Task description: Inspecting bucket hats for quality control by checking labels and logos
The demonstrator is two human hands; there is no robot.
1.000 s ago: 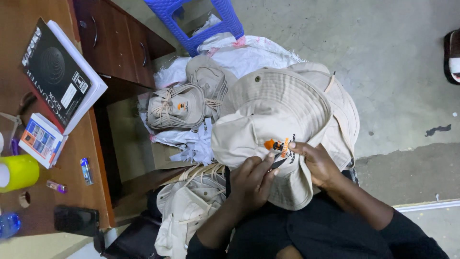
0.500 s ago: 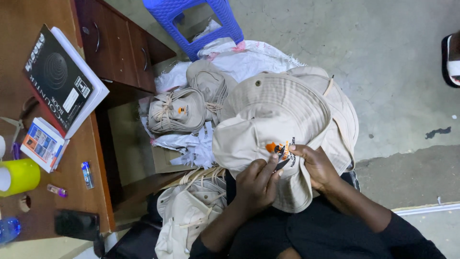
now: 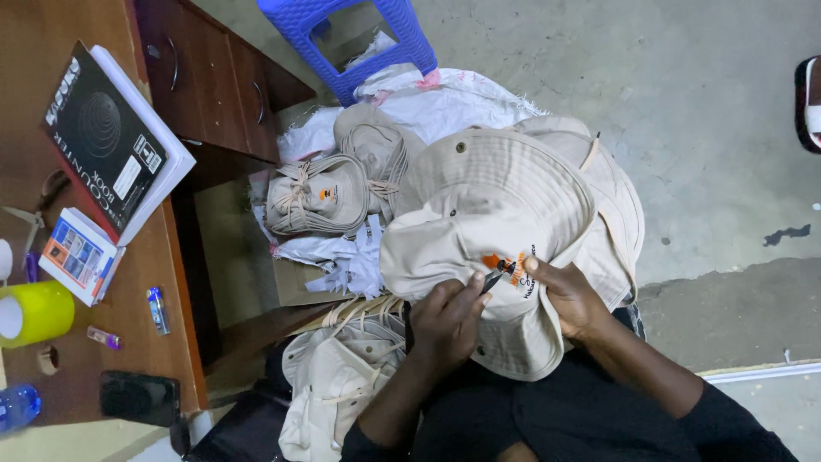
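Observation:
A beige bucket hat [image 3: 487,201] with a small orange and black embroidered patch [image 3: 510,267] lies across my lap. My left hand [image 3: 446,318] is closed on a small dark tool [image 3: 493,279] whose tip rests at the patch. Just right of the patch, my right hand [image 3: 571,298] pinches the hat's fabric, thumb on top. A second beige hat [image 3: 611,184] lies under the first one.
More beige hats are piled at the left [image 3: 318,197] and below my left arm [image 3: 338,376], on white sacking [image 3: 445,103]. A blue plastic stool [image 3: 351,34] stands beyond. A wooden desk [image 3: 162,359] at the left holds a black book [image 3: 103,137], a yellow cup [image 3: 38,312] and a phone [image 3: 139,398].
Both hands stay at the embroidered patch with only slight finger movement. The view has shifted a little.

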